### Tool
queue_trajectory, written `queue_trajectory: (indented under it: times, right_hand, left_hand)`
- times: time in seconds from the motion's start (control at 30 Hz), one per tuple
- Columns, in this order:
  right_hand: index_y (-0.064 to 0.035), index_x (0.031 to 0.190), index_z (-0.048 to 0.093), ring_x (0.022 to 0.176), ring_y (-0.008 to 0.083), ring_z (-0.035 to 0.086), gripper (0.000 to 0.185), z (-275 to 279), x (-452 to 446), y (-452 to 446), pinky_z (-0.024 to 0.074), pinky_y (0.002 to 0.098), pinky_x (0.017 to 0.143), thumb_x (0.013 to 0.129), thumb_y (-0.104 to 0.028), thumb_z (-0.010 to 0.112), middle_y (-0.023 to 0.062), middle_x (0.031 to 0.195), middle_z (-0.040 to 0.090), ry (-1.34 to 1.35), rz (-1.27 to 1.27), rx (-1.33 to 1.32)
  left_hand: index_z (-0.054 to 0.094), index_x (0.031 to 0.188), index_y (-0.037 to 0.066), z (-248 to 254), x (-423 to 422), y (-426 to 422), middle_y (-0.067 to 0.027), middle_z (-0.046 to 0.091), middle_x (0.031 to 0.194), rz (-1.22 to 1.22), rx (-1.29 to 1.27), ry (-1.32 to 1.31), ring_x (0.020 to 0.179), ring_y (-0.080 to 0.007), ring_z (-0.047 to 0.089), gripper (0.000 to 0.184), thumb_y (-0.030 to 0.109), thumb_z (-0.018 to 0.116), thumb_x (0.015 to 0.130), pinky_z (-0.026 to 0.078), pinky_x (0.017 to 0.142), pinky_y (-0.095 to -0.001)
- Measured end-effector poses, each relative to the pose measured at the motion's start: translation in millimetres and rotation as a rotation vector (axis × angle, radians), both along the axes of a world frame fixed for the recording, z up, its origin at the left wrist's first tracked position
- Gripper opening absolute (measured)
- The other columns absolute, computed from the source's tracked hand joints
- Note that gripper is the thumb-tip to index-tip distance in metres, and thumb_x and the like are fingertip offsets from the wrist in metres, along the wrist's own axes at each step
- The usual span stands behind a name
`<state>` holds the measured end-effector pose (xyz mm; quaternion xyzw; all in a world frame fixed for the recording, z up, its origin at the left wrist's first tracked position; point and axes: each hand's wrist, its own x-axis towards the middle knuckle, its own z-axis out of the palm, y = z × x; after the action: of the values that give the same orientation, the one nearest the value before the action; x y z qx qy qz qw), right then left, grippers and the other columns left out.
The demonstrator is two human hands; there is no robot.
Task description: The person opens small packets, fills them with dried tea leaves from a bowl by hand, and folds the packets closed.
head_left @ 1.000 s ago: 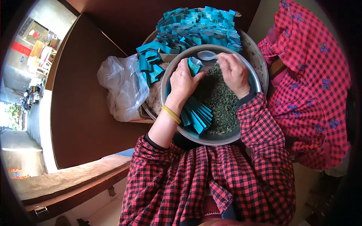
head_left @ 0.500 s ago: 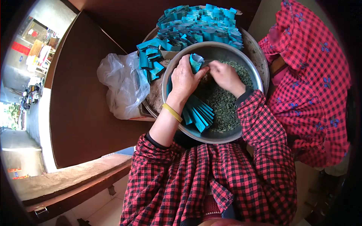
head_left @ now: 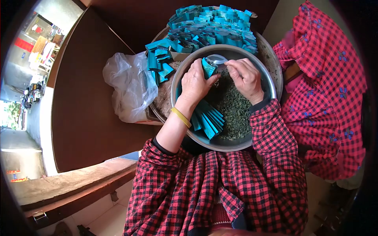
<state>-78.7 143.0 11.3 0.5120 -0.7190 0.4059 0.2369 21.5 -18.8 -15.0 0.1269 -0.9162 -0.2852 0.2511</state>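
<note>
My left hand (head_left: 194, 83) is closed round a small teal packet (head_left: 208, 67), held upright over the metal basin (head_left: 178, 74). My right hand (head_left: 247, 78) pinches a thin, whitish translucent piece of plastic (head_left: 220, 60) at the packet's top; whether it is joined to the packet I cannot tell. Below both hands, dark green dried leaves (head_left: 236, 114), like tea, cover the basin's right side. A fan of flat teal packets (head_left: 208, 120) leans inside the basin's lower left, beneath my left wrist.
Behind the basin, many teal packets (head_left: 212, 29) stand packed on a wide round tray (head_left: 271, 53), with loose ones (head_left: 159, 59) at its left. A clear plastic bag (head_left: 132, 86) lies beside them. Brown panels (head_left: 94, 98) rise at left; another person's red checked sleeve (head_left: 315, 94) is at right.
My right hand has moved right and up, away from the packet's mouth, and more of the translucent plastic shows. My left hand stays nearly in place with the packet.
</note>
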Motion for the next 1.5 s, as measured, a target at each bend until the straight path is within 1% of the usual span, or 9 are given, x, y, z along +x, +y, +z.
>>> queue_trajectory:
  times: [0.1, 0.23, 0.33, 0.47, 0.6, 1.0, 1.13, 1.23, 1.5]
  right_hand:
    - [-0.0021, 0.097, 0.067, 0.079, 0.0280, 0.065, 0.018, 2.0, -3.6, 4.8, 0.0502, 0.0347, 0.068, 0.093, -0.018, 0.060, 0.0103, 0.087, 0.068, -0.017, -0.063, -0.038]
    - [-0.0027, 0.094, 0.068, 0.085, 0.0306, 0.066, 0.018, -12.5, -9.7, 10.9, 0.0506, 0.0389, 0.070, 0.087, -0.019, 0.067, 0.0102, 0.090, 0.069, -0.258, -0.180, 0.330]
    - [-0.0034, 0.104, 0.066, 0.091, 0.0345, 0.065, 0.029, -15.6, -4.5, 9.0, 0.0509, 0.0437, 0.074, 0.081, -0.020, 0.071, 0.0130, 0.097, 0.069, -0.359, 0.060, 0.700]
    - [-0.0040, 0.120, 0.058, 0.097, 0.0378, 0.064, 0.046, -8.3, 6.1, 3.5, 0.0508, 0.0465, 0.081, 0.078, -0.018, 0.071, 0.0176, 0.109, 0.065, -0.134, 0.107, 0.314]
    - [-0.0070, 0.130, 0.049, 0.101, 0.0404, 0.062, 0.052, -6.3, 22.4, -7.5, 0.0502, 0.0458, 0.086, 0.083, -0.019, 0.066, 0.0216, 0.119, 0.061, -0.292, 0.081, 0.222]
    - [-0.0036, 0.120, 0.058, 0.102, 0.0328, 0.066, 0.035, -3.2, 5.5, 2.0, 0.0517, 0.0383, 0.083, 0.087, -0.014, 0.065, 0.0221, 0.110, 0.065, -0.617, 0.019, 0.204]
    - [-0.0020, 0.118, 0.060, 0.092, 0.0169, 0.066, 0.032, 33.8, -27.1, 19.3, 0.0520, 0.0329, 0.080, 0.089, -0.013, 0.065, 0.0145, 0.105, 0.068, -0.293, -0.100, 0.069]
    - [-0.0044, 0.116, 0.062, 0.089, 0.0234, 0.068, 0.028, 62.0, -44.5, 13.5, 0.0532, 0.0347, 0.077, 0.089, -0.013, 0.064, 0.0152, 0.105, 0.068, -0.252, -0.157, -0.035]
    - [-0.0085, 0.119, 0.061, 0.097, 0.0372, 0.064, 0.030, 45.3, -76.1, -39.6, 0.0514, 0.0425, 0.085, 0.090, -0.017, 0.059, 0.0155, 0.113, 0.065, 0.024, -0.200, 0.444]
  left_hand:
    - [0.048, 0.118, 0.002, 1.8, -0.2, 1.3, -0.0227, 0.062, 0.110, 0.015, 0.018, 0.037, 0.102, -0.0414, 0.060, 0.063, 0.034, 0.080, 0.073, 0.051, 0.082, -0.0476]
    - [0.048, 0.121, 0.002, 12.0, -0.8, 3.2, -0.0219, 0.062, 0.111, 0.002, 0.135, 0.158, 0.103, -0.0398, 0.061, 0.064, 0.034, 0.080, 0.075, 0.050, 0.084, -0.0451]
    - [0.049, 0.123, 0.001, 17.2, 0.7, 5.2, -0.0206, 0.061, 0.115, -0.057, 0.284, 0.288, 0.104, -0.0367, 0.061, 0.064, 0.033, 0.079, 0.077, 0.049, 0.088, -0.0417]
    - [0.049, 0.125, 0.001, 14.5, 3.6, 7.0, -0.0199, 0.060, 0.116, -0.069, 0.301, 0.357, 0.105, -0.0351, 0.060, 0.065, 0.033, 0.079, 0.077, 0.048, 0.091, -0.0394]
    - [0.043, 0.131, 0.000, 13.9, -0.1, 7.1, -0.0255, 0.056, 0.123, -0.226, 0.234, 0.224, 0.116, -0.0416, 0.054, 0.076, 0.043, 0.076, 0.078, 0.046, 0.095, -0.0447]
    - [0.043, 0.135, -0.001, 8.9, 0.6, 5.5, -0.0227, 0.057, 0.126, -0.291, 0.391, 0.095, 0.120, -0.0351, 0.055, 0.067, 0.043, 0.064, 0.090, 0.044, 0.099, -0.0420]
    - [0.042, 0.135, -0.001, 8.1, -1.6, 2.2, -0.0238, 0.059, 0.123, -0.128, 0.686, 0.139, 0.114, -0.0390, 0.058, 0.061, 0.042, 0.056, 0.094, 0.046, 0.095, -0.0446]
    - [0.043, 0.134, -0.001, -1.5, -6.8, 2.4, -0.0237, 0.061, 0.119, -0.065, 0.539, 0.025, 0.112, -0.0396, 0.058, 0.053, 0.036, 0.051, 0.096, 0.047, 0.094, -0.0464]
    - [0.045, 0.130, 0.000, 3.4, -0.5, 5.2, -0.0232, 0.063, 0.114, -0.167, 0.461, -0.138, 0.105, -0.0408, 0.061, 0.049, 0.034, 0.051, 0.096, 0.048, 0.088, -0.0481]
